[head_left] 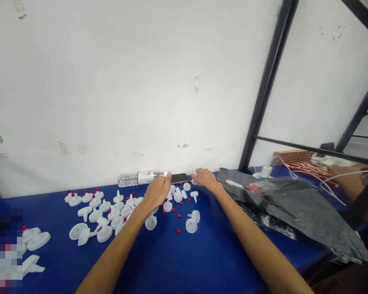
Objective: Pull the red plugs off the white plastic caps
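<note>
where caps (116, 212) lie — hands (180, 185), perhaps touching

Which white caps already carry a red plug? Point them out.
The white caps in the far-left row by the wall: each has a red plug on its spout. Those near the left hand have bare spouts.

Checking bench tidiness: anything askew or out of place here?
Yes. A water bottle lies on its side against the wall, beside a phone. Small red caps lie scattered loose among the white spouts on the blue table.
</note>
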{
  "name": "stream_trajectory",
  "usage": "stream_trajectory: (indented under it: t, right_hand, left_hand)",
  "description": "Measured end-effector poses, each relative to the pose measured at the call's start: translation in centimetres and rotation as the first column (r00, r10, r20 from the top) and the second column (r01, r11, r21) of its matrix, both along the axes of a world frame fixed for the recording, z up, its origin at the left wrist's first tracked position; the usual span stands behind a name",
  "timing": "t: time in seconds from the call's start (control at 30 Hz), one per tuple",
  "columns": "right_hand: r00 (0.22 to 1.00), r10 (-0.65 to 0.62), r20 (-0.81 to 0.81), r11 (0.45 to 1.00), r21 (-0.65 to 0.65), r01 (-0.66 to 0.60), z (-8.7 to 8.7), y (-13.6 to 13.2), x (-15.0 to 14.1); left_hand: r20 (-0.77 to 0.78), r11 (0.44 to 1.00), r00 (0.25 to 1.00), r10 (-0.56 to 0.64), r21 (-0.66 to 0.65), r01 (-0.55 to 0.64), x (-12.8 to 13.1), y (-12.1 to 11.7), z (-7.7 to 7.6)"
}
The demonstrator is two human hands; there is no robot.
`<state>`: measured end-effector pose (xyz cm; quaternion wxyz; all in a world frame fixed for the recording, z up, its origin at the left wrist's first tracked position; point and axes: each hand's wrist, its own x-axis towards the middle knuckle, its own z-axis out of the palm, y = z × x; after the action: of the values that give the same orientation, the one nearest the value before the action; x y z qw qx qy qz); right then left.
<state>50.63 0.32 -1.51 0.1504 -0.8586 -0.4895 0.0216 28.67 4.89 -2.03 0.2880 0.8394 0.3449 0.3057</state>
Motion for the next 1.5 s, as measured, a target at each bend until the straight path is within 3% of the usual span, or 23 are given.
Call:
stream_trajectory:
  t: [0.17, 0.33, 0.53, 0.67, 0.8, 0.9, 1.0, 1.17, 1.3, 1.5]
  right_hand:
    - [0.997, 0.040, -0.073, 0.995, -0.093, -0.047, 0.0, 0.0, 0.2]
    - [0.978, 0.094, -0.185, 0.986, -0.121, -0.117, 0.2, -0.2, 0.1]
    - [0.988, 0.049, -0.146, 0.997, -0.054, -0.057, 0.0, -0.1, 0.6]
    - [0.996, -0.001, -0.086, 1.000, 0.023, 0.003, -0.1, -0.3, 0.9]
    - [0.998, -0.044, -0.051, 0.995, 0.090, 0.048, -0.1, -0.3, 1.0]
    - [0.998, -0.046, -0.043, 0.991, 0.120, 0.050, -0.1, -0.2, 1.1]
    - [0.998, -0.037, -0.042, 0.991, 0.128, 0.042, -0.3, 0.1, 0.9]
    - [0.999, -0.027, -0.038, 0.991, 0.133, 0.031, -0.5, 0.2, 0.6]
    - [0.998, -0.041, -0.041, 0.990, 0.130, 0.046, -0.5, 0.0, 0.7]
    - [0.998, -0.038, -0.041, 0.990, 0.133, 0.043, -0.6, -0.1, 0.9]
  left_hand:
    - [0.136, 0.983, 0.983, -0.120, -0.126, 0.137, -0.2, 0.0, -0.1]
    - [0.198, 0.970, 0.971, -0.134, -0.176, 0.170, -0.3, -0.1, 0.1]
    - [0.120, 0.996, 0.992, -0.038, -0.072, 0.047, -0.3, -0.4, 0.3]
    - [-0.033, 0.989, 0.992, 0.123, 0.091, -0.120, -1.0, 0.5, 1.3]
    - [-0.187, 0.890, 0.890, 0.416, 0.286, -0.356, -5.1, 3.2, 3.3]
    - [-0.278, 0.806, 0.775, 0.568, 0.381, -0.454, -10.6, 5.9, 4.4]
    - [-0.361, 0.748, 0.659, 0.660, 0.397, -0.532, -16.1, 8.6, 4.6]
    - [-0.526, 0.805, 0.620, 0.583, 0.268, -0.529, -21.1, 12.2, 2.8]
    - [-0.565, 0.846, 0.639, 0.522, 0.250, -0.471, -21.2, 13.2, 1.0]
    - [-0.588, 0.894, 0.673, 0.449, 0.302, -0.332, -20.2, 12.3, -0.4]
